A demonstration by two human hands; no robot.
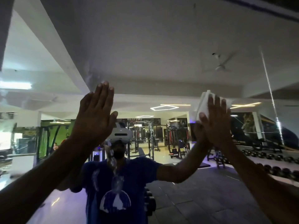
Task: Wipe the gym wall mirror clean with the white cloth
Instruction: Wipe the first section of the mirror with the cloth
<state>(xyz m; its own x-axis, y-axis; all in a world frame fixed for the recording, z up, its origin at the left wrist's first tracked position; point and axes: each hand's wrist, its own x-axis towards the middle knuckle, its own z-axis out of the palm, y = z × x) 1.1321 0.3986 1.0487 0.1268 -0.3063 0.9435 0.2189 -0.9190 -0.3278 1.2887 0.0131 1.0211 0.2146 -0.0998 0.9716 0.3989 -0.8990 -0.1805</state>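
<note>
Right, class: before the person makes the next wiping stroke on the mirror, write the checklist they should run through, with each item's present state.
1. White cloth lies under the right hand: ok.
2. Right hand's fingers straight, pressing the cloth flat to the mirror: ok.
3. Left hand open and clear of the cloth: ok.
4. Streaks remain in the glass to wipe: not ok.
5. Cloth clean enough: cannot tell.
</note>
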